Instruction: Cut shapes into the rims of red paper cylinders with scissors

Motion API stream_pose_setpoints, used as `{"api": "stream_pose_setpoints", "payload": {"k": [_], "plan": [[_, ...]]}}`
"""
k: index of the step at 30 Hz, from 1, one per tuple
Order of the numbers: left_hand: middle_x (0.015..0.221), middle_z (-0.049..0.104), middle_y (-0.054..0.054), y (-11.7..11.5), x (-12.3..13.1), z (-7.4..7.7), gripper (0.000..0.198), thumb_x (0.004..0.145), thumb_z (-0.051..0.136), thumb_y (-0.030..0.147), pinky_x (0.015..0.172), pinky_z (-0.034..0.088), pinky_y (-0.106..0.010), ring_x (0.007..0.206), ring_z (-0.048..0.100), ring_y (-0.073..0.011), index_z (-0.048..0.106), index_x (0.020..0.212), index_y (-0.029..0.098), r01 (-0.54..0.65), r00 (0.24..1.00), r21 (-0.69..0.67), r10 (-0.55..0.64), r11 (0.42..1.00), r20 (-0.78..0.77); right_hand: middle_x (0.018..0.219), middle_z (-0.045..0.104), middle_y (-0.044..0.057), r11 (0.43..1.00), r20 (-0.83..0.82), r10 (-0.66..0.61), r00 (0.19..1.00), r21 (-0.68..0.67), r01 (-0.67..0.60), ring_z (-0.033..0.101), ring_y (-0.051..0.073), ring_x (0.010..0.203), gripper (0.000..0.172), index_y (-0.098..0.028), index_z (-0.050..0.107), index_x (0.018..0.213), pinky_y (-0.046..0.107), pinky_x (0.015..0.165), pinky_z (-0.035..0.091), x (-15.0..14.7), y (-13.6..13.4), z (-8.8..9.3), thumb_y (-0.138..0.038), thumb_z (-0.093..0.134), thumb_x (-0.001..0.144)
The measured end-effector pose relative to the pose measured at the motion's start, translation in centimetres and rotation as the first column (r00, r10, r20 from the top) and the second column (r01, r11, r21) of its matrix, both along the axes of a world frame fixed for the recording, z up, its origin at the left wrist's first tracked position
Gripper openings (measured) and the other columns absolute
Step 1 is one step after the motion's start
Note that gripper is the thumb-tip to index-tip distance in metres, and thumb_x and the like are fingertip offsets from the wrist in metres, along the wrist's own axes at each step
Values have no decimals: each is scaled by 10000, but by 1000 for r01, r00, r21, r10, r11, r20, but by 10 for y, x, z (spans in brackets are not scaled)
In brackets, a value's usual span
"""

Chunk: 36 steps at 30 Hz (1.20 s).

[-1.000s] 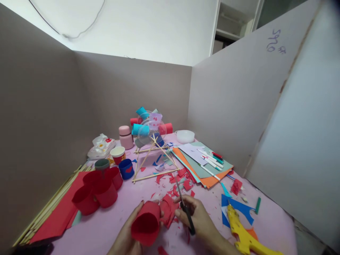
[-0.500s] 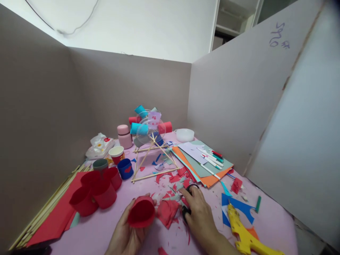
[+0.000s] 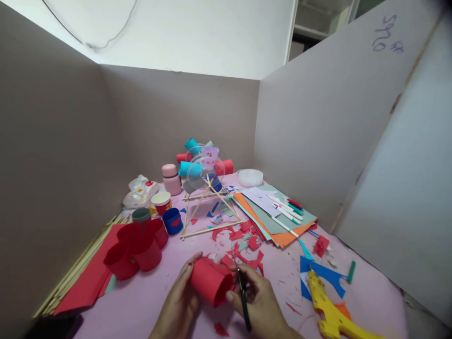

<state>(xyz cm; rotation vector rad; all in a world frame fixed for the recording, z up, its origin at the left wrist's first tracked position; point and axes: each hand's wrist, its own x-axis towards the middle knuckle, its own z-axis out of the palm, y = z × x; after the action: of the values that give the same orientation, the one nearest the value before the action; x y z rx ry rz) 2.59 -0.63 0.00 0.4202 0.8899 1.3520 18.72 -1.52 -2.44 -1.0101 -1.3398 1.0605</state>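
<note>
A red paper cup lies on its side in my left hand, its open end facing right and down. My right hand is closed around a pair of scissors with black handles, close to the cup's open rim. Red paper scraps lie on the pink table just beyond both hands. To the left stand several red cups, a blue cup with a red heart and a grey-green cup.
A stick-framed wheel model stands at the back centre. Stacked coloured paper with markers lies right of it. A yellow glue gun rests at the front right, red sheets at the left.
The red cup has turned from facing me onto its side, opening to the right. My right hand has lifted the scissors from the scraps and come beside the cup. The view has shifted slightly.
</note>
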Motion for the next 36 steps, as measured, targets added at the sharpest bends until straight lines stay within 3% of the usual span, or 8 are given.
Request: {"api": "stream_pose_setpoints", "payload": {"k": [5, 8, 11, 14, 21, 25, 30, 36], "plan": [[1151, 698, -83, -8, 8, 2, 364, 839, 566, 332, 976, 445, -412, 1158, 576, -306, 572, 1186, 223, 185, 983, 54, -185, 981, -16, 780, 691, 43, 904, 206, -250, 946, 399, 152, 642, 174, 649, 368, -174, 654, 986, 233, 573, 507, 5, 3, -4, -66, 512, 665], [1321, 567, -63, -9, 5, -3, 352, 839, 551, 412, 1006, 397, -417, 1264, 458, -305, 558, 1165, 281, 162, 948, 187, -101, 969, -302, 761, 670, 60, 769, 308, -401, 863, 625, 134, 629, 191, 650, 465, -178, 656, 1034, 258, 560, 490, 17, 5, -5, -21, 443, 652], [1395, 446, -49, -11, -3, -11, 326, 858, 537, 393, 1074, 271, -461, 1332, 336, -292, 520, 1178, 334, 145, 717, 456, 225, 878, -659, 713, 631, 85, 599, 379, -592, 711, 798, 73, 598, 211, 626, 500, -142, 642, 1069, 272, 516, 449, 25, 5, -1, 13, 406, 657], [1436, 351, -61, -16, -9, -16, 373, 871, 522, 293, 1082, 208, -491, 1357, 263, -291, 452, 1234, 344, 254, 437, 644, 509, 721, -742, 633, 592, 65, 451, 374, -738, 562, 892, -1, 553, 189, 556, 374, -131, 633, 1016, 253, 476, 396, 29, 5, 8, 30, 408, 764], [1372, 390, -155, -29, -4, 3, 426, 768, 625, 162, 1066, 229, -541, 1328, 280, -342, 500, 1171, 226, 489, -10, 700, 805, 521, -593, 570, 578, 36, 381, 392, -783, 483, 916, -127, 527, 167, 498, 232, -140, 632, 975, 262, 468, 336, 23, -1, 20, -62, 425, 905], [1223, 517, -133, -34, -2, 15, 297, 739, 605, 18, 1061, 169, -602, 1314, 300, -340, 608, 925, 250, 553, -38, 688, 839, 470, -543, 608, 601, 45, 359, 377, -788, 486, 924, -134, 555, 171, 553, 250, -165, 647, 944, 266, 513, 358, 17, -5, 16, -90, 409, 936], [1070, 625, -80, -36, -7, 19, 300, 765, 540, -29, 1078, 213, -559, 1227, 444, -267, 622, 841, 249, 383, 111, 806, 844, 450, -524, 615, 591, 38, 350, 350, -799, 489, 932, -94, 541, 165, 560, 266, -181, 645, 959, 267, 525, 352, 17, -3, 9, -81, 400, 940], [1084, 651, -36, -35, -18, 18, 269, 801, 538, 49, 1086, 265, -505, 1162, 516, -246, 622, 916, 278, 286, 230, 802, 775, 524, -588, 587, 555, 17, 348, 352, -813, 463, 932, -98, 525, 153, 542, 268, -189, 641, 969, 260, 521, 348, 21, 0, 7, -60, 411, 922]]}}
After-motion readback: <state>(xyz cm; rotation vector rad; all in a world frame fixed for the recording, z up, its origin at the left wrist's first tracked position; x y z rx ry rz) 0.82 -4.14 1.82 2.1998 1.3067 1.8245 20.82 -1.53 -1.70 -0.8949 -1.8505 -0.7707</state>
